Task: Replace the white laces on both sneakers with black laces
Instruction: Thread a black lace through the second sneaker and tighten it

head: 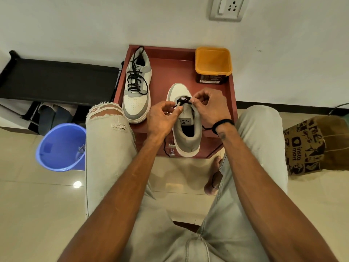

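Note:
Two white-and-grey sneakers stand on a reddish-brown small table (222, 103). The left sneaker (137, 86) is laced fully with a black lace. The right sneaker (186, 127) lies toe away from me, with a black lace (184, 100) crossing its lowest eyelets. My left hand (162, 118) pinches one strand of that lace at the sneaker's left side. My right hand (209, 106) pinches the lace at the right eyelets. Loose black lace ends hang over the table's front edge and beside my right wrist.
An orange tub (213, 63) stands at the table's back right. A blue bucket (60, 148) on the floor at left holds a pale lace. A black shoe rack (56, 78) is at left, a brown paper bag (309, 146) at right. My knees flank the table.

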A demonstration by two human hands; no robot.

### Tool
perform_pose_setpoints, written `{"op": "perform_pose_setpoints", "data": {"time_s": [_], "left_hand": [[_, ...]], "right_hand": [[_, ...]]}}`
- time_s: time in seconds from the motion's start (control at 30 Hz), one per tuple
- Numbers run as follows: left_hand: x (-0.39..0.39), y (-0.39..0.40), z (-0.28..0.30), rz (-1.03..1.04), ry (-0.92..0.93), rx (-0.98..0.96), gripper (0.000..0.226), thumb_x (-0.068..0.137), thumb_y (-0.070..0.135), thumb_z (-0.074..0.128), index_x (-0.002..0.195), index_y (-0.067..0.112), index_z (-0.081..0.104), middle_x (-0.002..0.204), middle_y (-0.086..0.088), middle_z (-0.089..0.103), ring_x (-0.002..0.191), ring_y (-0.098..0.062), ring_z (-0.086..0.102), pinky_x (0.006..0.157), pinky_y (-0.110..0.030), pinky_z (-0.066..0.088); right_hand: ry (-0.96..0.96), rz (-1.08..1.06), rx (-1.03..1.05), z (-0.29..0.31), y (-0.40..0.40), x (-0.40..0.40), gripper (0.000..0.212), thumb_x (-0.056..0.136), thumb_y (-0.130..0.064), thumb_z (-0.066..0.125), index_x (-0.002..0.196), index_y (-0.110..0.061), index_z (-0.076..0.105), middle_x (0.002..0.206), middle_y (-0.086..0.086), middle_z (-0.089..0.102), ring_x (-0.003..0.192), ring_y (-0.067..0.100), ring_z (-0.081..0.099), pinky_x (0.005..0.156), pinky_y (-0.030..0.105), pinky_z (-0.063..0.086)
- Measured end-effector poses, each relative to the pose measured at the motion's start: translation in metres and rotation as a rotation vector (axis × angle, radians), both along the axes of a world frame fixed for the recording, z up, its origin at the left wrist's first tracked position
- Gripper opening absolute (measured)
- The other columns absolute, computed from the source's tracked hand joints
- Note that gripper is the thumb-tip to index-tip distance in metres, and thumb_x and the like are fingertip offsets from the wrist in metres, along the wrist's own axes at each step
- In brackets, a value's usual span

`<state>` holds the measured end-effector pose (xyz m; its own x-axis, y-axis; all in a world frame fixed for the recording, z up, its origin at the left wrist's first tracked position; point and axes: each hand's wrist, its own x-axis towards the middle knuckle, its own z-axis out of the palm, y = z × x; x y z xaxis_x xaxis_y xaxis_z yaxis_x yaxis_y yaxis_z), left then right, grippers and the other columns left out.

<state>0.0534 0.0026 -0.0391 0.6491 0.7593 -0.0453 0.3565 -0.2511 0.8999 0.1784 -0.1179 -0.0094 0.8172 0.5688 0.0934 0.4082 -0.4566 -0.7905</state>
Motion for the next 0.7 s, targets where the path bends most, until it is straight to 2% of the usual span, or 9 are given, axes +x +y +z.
{"op": "perform_pose_setpoints", "data": {"time_s": [0.03, 0.1, 0.2, 0.27, 0.37, 0.47, 0.6, 0.7], "left_hand": [[0.001, -0.002, -0.001, -0.017, 0.002, 0.017, 0.033, 0.091, 0.040, 0.078, 0.113, 0.016, 0.078, 0.096, 0.005, 0.077, 0.082, 0.001, 0.068, 0.073, -0.011, 0.055], [0.003, -0.002, -0.005, -0.016, -0.015, 0.010, 0.026, 0.095, 0.036, 0.073, 0.112, 0.017, 0.080, 0.099, 0.006, 0.079, 0.086, -0.004, 0.071, 0.083, -0.029, 0.061], [0.003, 0.004, -0.012, 0.000, -0.031, -0.179, 0.024, 0.099, 0.029, 0.068, 0.111, 0.013, 0.080, 0.097, -0.003, 0.079, 0.086, -0.017, 0.074, 0.083, -0.047, 0.063], [0.004, 0.006, -0.015, 0.024, -0.051, -0.332, 0.019, 0.102, 0.021, 0.064, 0.107, 0.010, 0.079, 0.093, -0.007, 0.078, 0.083, -0.021, 0.072, 0.086, -0.052, 0.062], [0.005, 0.006, -0.016, 0.058, -0.069, -0.494, 0.018, 0.104, 0.013, 0.060, 0.109, 0.006, 0.076, 0.085, -0.004, 0.074, 0.081, -0.019, 0.068, 0.089, -0.048, 0.061], [0.005, 0.004, -0.014, 0.078, -0.095, -0.579, 0.019, 0.105, 0.013, 0.059, 0.108, 0.003, 0.075, 0.087, -0.006, 0.073, 0.084, -0.021, 0.067, 0.090, -0.045, 0.058], [0.004, 0.003, -0.011, 0.090, -0.099, -0.618, 0.016, 0.104, 0.014, 0.060, 0.100, 0.009, 0.075, 0.096, -0.012, 0.075, 0.089, -0.023, 0.068, 0.098, -0.048, 0.058], [0.004, 0.004, -0.012, 0.091, -0.101, -0.616, 0.016, 0.104, 0.015, 0.062, 0.103, 0.009, 0.076, 0.102, -0.015, 0.076, 0.091, -0.025, 0.069, 0.099, -0.051, 0.057]], "right_hand": [[-0.008, 0.015, -0.019, 0.000, 0.000, -0.001, 0.003, 0.091, -0.019, 0.074, 0.092, -0.016, 0.075, 0.079, -0.009, 0.068, 0.069, 0.000, 0.059, 0.064, 0.012, 0.046], [-0.034, 0.055, -0.064, 0.000, 0.002, -0.002, 0.007, 0.093, -0.015, 0.071, 0.096, -0.015, 0.077, 0.077, -0.016, 0.063, 0.069, -0.004, 0.057, 0.065, 0.008, 0.042], [-0.064, 0.078, -0.117, 0.000, 0.005, -0.003, 0.014, 0.095, -0.012, 0.068, 0.103, -0.012, 0.079, 0.077, -0.021, 0.057, 0.067, -0.007, 0.053, 0.064, 0.000, 0.038], [-0.072, 0.087, -0.131, -0.001, 0.007, -0.004, 0.014, 0.095, -0.013, 0.068, 0.104, -0.012, 0.079, 0.080, -0.013, 0.062, 0.067, -0.007, 0.052, 0.063, -0.001, 0.037], [-0.066, 0.098, -0.128, -0.002, 0.009, -0.006, 0.009, 0.093, -0.014, 0.072, 0.097, -0.011, 0.079, 0.079, -0.013, 0.061, 0.067, -0.008, 0.052, 0.063, 0.000, 0.037], [-0.076, 0.102, -0.135, -0.005, 0.010, -0.007, 0.006, 0.089, -0.018, 0.077, 0.091, -0.013, 0.078, 0.074, -0.015, 0.060, 0.067, -0.005, 0.054, 0.061, 0.002, 0.039], [-0.093, 0.121, -0.155, -0.008, 0.011, -0.006, 0.005, 0.089, -0.020, 0.076, 0.089, -0.015, 0.078, 0.075, -0.015, 0.062, 0.067, -0.005, 0.054, 0.060, 0.003, 0.039], [-0.096, 0.137, -0.159, -0.009, 0.012, -0.007, 0.005, 0.090, -0.020, 0.076, 0.088, -0.015, 0.077, 0.075, -0.014, 0.062, 0.067, -0.004, 0.054, 0.061, 0.002, 0.038]]}}
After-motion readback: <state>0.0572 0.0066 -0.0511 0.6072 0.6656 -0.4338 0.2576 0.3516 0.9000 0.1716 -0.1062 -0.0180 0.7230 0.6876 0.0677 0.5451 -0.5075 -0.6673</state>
